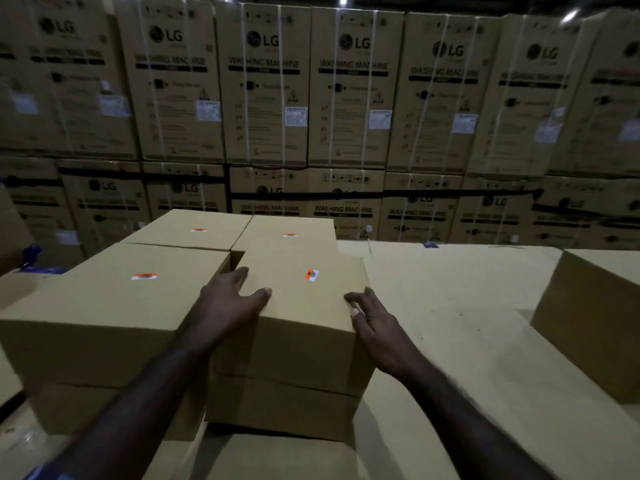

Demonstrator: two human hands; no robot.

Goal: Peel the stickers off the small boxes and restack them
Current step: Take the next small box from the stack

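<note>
Nearest the camera: two bare forearms are reaching forward over stacked cardboard.
Left hand (230, 301): it is lying on the near left corner of the front box (304, 306), fingers fairly straight and spread over the top, thumb stretching across the near edge; nothing is being pinched.
Right hand (369, 318): it is pressing against the right side of the same box, fingertips hooking over the top right edge, palm against the side wall.
Front box: it is sitting on top of another carton, with an orange-and-white sticker (312, 275) showing on its lid, between the two hands and touched by neither.
Left box (114, 299): it is standing just beside the front box, wearing its own orange sticker (144, 276).
Rear boxes: two more (188, 230) (291, 230) are sitting behind, each carrying a small orange sticker.
Right side: a plain carton (595, 313) is resting well apart on a flat cardboard surface (450, 306).
Farthest back: a wall of large washing-machine cartons (349, 84) is rising in two tiers.
</note>
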